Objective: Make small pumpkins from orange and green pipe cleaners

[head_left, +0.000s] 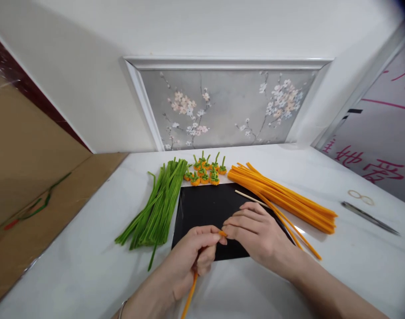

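My left hand (200, 248) is closed on an orange fuzzy stem (190, 296), whose tail hangs down below the palm toward the bottom edge. A short orange piece shows between the fingertips of both hands. My right hand (255, 228) pinches at that piece, its fingers pressed together. Both hands are over a black mat (202, 206). A thin pale stick (250, 197) lies at the mat's upper right. Behind the mat stand several small orange pumpkin shapes (205, 178) with green tops.
Green stems (160, 204) lie in a bundle at left, orange stems (285, 195) at right. Farther right are tweezers (370, 218) and pale rings (361, 197) on the white table (89, 243). Brown cardboard (56, 208) covers the far left; a framed floral panel (229, 106) stands behind.
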Motion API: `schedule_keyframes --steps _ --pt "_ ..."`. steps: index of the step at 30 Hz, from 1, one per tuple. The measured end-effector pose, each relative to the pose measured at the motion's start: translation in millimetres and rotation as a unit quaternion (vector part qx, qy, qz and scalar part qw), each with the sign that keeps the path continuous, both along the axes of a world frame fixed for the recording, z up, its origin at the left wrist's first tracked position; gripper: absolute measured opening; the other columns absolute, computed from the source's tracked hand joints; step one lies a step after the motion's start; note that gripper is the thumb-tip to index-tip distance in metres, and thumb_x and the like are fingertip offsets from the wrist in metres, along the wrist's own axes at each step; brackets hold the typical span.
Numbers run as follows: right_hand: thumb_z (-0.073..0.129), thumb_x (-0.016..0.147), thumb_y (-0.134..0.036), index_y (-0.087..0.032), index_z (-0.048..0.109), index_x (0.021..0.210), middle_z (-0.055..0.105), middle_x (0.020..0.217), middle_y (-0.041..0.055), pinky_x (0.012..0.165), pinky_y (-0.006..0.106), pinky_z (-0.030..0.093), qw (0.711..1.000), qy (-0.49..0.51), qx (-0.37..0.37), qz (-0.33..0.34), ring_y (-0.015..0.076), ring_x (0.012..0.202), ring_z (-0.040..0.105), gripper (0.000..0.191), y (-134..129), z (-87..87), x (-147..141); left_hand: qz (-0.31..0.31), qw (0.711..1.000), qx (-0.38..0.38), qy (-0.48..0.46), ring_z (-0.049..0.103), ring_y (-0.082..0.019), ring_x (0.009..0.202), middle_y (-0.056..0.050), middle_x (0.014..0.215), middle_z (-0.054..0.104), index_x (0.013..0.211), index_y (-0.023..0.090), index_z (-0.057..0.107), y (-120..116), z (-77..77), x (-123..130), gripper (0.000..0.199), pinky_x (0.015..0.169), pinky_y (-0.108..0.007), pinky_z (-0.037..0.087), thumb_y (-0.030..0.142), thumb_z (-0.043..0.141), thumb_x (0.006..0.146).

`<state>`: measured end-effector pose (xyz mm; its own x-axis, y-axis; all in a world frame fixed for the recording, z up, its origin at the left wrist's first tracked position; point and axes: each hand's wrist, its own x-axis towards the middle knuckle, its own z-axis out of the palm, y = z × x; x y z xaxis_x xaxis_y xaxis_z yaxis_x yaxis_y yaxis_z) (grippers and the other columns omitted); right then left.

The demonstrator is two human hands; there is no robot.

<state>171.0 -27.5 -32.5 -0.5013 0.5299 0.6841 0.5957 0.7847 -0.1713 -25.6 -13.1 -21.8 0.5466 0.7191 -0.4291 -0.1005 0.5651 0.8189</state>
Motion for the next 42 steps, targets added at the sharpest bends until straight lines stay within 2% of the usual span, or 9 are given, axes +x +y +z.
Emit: schedule_keyframes --steps 10,16,21,27,30,32,34,38,42 --pt "0.032 0.097 -0.008 -0.015 0.058 0.095 0.063 0.093 0.0091 0.074 0.032 0.046 0.996 -0.079 -0.033 -0.033 0.0179 0.08 0.058 0.026 -2.6 -8.3 -9.5 -0.003 1.0 -0.012 -0.013 0.006 -0.005 0.037 0.014 0.037 0.023 0.071 0.017 0.059 -1.8 1.9 3.4 0.009 0.037 -0.02 0.007 0.025 0.06 0.075" --pt "0.034 0.087 -0.001 -0.017 0.053 0.088 0.055 0.081 0.0041 0.056 0.025 0.037 0.988 -0.068 -0.124 -0.066 0.0157 0.065 0.05 0.025 -7.6 -6.1 -12.4 -0.026 0.964 0.238 0.117 0.02 -0.008 0.048 0.009 0.053 0.03 0.072 0.016 0.056 -3.7 0.3 4.8 0.016 0.046 -0.022 0.017 0.026 0.052 0.085" --pt "0.037 0.085 -0.005 -0.019 0.048 0.079 0.049 0.074 0.0016 0.054 0.026 0.031 0.98 -0.032 -0.183 -0.065 0.0148 0.061 0.046 0.018 -8.7 -5.4 -13.5 -0.076 0.814 0.485 0.311 0.034 -0.009 0.052 0.006 0.059 0.038 0.072 0.017 0.053 -7.0 -4.8 2.7 0.025 0.051 -0.024 0.024 0.019 0.04 0.093" --pt "0.041 0.082 -0.006 -0.021 0.039 0.07 0.045 0.067 -0.0029 0.055 0.024 0.03 0.945 0.047 -0.319 -0.055 0.0117 0.058 0.041 0.019 -9.4 0.4 -15.1 -0.091 0.482 0.745 0.452 0.048 -0.015 0.05 0.0 0.062 0.055 0.094 0.014 0.06 -10.3 -14.6 -4.2 0.028 0.047 -0.029 0.026 0.002 0.036 0.087" --pt "0.041 0.084 -0.01 -0.02 0.039 0.066 0.04 0.061 -0.0051 0.052 0.022 0.029 0.886 0.129 -0.445 -0.023 0.0102 0.056 0.036 0.021 -7.5 5.0 -13.2 -0.091 0.416 0.785 0.45 0.054 -0.018 0.055 -0.003 0.068 0.061 0.113 0.01 0.056 -13.0 -15.5 -5.7 0.036 0.047 -0.03 0.031 0.0 0.036 0.085" --pt "0.041 0.086 -0.013 -0.019 0.041 0.066 0.037 0.06 -0.0057 0.05 0.021 0.028 0.835 0.172 -0.522 -0.003 0.0095 0.055 0.033 0.021 -5.4 6.8 -11.1 -0.082 0.449 0.773 0.442 0.054 -0.017 0.054 -0.002 0.067 0.061 0.109 0.013 0.058 -14.1 -14.7 -4.3 0.032 0.048 -0.029 0.031 0.002 0.036 0.088" --pt "0.043 0.087 -0.015 -0.019 0.043 0.067 0.037 0.06 -0.0059 0.049 0.02 0.028 0.819 0.185 -0.543 -0.007 0.0091 0.055 0.032 0.021 -3.9 7.0 -9.3 -0.076 0.55 0.716 0.423 0.054 -0.014 0.054 -0.001 0.067 0.061 0.098 0.016 0.061 -13.9 -13.1 -1.8 0.026 0.049 -0.027 0.031 0.007 0.037 0.092" --pt "0.044 0.091 -0.016 -0.019 0.049 0.07 0.045 0.062 -0.0049 0.05 0.021 0.03 0.884 0.137 -0.445 -0.037 0.0097 0.056 0.039 0.022 -4.6 4.5 -7.1 -0.08 0.788 0.507 0.339 0.043 -0.01 0.051 0.004 0.058 0.05 0.088 0.018 0.063 -8.6 -7.9 2.0 0.022 0.05 -0.023 0.029 0.028 0.045 0.095" --pt "0.044 0.094 -0.013 -0.019 0.059 0.1 0.062 0.093 0.0038 0.068 0.025 0.046 0.957 0.103 -0.268 -0.031 0.0142 0.079 0.059 0.017 -6.2 1.8 -5.0 -0.029 0.904 0.372 0.208 0.033 -0.01 0.056 0.004 0.061 0.042 0.074 0.016 0.061 -1.3 -0.2 2.5 0.025 0.052 -0.022 0.026 0.03 0.049 0.09"
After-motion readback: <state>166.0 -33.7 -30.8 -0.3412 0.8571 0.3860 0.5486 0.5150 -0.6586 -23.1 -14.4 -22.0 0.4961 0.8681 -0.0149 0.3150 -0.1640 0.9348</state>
